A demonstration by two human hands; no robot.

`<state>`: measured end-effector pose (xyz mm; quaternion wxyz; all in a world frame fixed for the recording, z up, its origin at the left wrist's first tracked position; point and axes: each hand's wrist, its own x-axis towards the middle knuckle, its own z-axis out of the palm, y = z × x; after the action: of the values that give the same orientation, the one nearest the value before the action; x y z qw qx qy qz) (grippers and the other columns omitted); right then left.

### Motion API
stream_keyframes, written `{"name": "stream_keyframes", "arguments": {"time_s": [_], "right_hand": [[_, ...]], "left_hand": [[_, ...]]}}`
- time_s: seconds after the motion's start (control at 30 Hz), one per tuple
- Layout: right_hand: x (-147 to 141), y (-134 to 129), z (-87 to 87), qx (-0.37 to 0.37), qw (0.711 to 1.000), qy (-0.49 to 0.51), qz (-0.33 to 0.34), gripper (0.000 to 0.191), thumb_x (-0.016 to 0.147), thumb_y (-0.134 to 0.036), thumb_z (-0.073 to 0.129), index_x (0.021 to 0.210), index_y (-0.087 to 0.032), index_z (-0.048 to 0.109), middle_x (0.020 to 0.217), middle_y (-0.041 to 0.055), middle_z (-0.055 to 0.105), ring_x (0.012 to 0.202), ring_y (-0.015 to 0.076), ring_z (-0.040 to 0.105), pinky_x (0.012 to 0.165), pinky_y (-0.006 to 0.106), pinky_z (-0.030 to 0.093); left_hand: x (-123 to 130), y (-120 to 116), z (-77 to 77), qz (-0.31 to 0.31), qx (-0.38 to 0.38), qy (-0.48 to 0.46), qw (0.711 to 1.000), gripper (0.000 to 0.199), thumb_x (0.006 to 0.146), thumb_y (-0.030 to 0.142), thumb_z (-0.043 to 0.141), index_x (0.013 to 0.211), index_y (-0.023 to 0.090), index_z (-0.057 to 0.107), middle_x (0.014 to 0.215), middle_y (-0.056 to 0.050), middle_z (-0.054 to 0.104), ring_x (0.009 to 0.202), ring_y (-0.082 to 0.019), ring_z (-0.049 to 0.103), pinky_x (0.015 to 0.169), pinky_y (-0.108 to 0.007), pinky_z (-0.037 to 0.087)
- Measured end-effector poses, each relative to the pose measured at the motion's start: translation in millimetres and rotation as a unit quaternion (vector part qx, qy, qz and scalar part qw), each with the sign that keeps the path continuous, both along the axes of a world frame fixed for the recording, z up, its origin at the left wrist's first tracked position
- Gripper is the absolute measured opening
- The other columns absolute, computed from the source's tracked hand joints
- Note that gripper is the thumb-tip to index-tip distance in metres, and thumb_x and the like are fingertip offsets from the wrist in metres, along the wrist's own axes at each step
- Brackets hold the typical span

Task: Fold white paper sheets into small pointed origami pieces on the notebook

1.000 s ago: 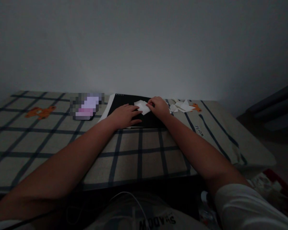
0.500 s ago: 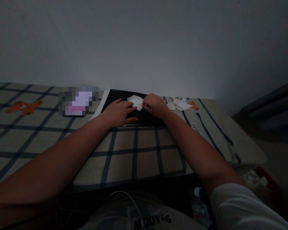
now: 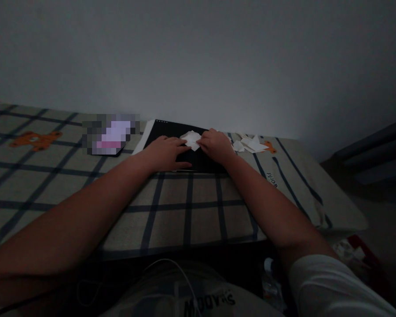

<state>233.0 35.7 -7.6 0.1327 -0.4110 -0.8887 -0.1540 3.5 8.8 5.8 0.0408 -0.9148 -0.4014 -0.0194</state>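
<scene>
A small folded piece of white paper [image 3: 192,138] lies on a black-covered notebook [image 3: 171,128]. My left hand [image 3: 166,153] rests on the notebook with its fingers spread, the fingertips touching the paper's left side. At the paper's right edge, my right hand [image 3: 216,144] has its thumb and fingers pinched together on it. Just right of that hand, several folded white paper pieces [image 3: 252,144] lie in a loose pile on the checked tablecloth. The dim light hides the paper's finer creases.
A phone [image 3: 114,136] with a lit, blurred screen lies left of the notebook on the checked tablecloth [image 3: 171,193]. The grey wall [image 3: 198,61] rises behind the table. A clear bottle [image 3: 270,281] and a red container [image 3: 359,246] stand below the table's front edge.
The view has shifted slightly. Both hands stay at the paper, and its top outline looks rounder now, with the left fingers closer to the right hand.
</scene>
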Motion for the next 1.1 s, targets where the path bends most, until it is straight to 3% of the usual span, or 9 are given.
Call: {"name": "stream_keyframes", "arguments": {"time_s": [0.33,0.77,1.1], "right_hand": [[0,-9,11.7,-0.007,1.000,-0.009,0.010,0.028,0.098,-0.025,0.048,0.096,-0.015,0.074,0.101,0.0124,0.068,0.094,0.0241,0.049,0.075,0.037,0.032],[-3,-23,26.9,-0.010,0.998,-0.064,0.026,0.028,0.097,-0.019,0.047,0.100,-0.017,0.075,0.101,0.0108,0.073,0.095,0.0243,0.049,0.073,0.037,0.031],[-8,-19,13.7,0.031,0.999,-0.018,-0.036,0.030,0.100,-0.025,0.044,0.099,-0.019,0.074,0.096,0.0086,0.074,0.090,0.0230,0.054,0.070,0.036,0.032]], "left_hand": [[5,-5,0.5,0.024,0.001,0.034,0.999,0.083,0.086,0.082,0.034,0.148,0.029,0.046,0.156,-0.009,0.041,0.137,-0.034,0.044,0.109,-0.044,0.029],[7,-8,1.3,0.036,-0.001,0.035,0.999,0.084,0.084,0.082,0.038,0.148,0.028,0.046,0.158,-0.008,0.040,0.136,-0.035,0.044,0.110,-0.043,0.027],[7,-8,0.4,0.028,0.001,0.016,0.999,0.086,0.084,0.080,0.038,0.151,0.026,0.041,0.156,-0.010,0.042,0.135,-0.034,0.044,0.108,-0.044,0.029]]}}
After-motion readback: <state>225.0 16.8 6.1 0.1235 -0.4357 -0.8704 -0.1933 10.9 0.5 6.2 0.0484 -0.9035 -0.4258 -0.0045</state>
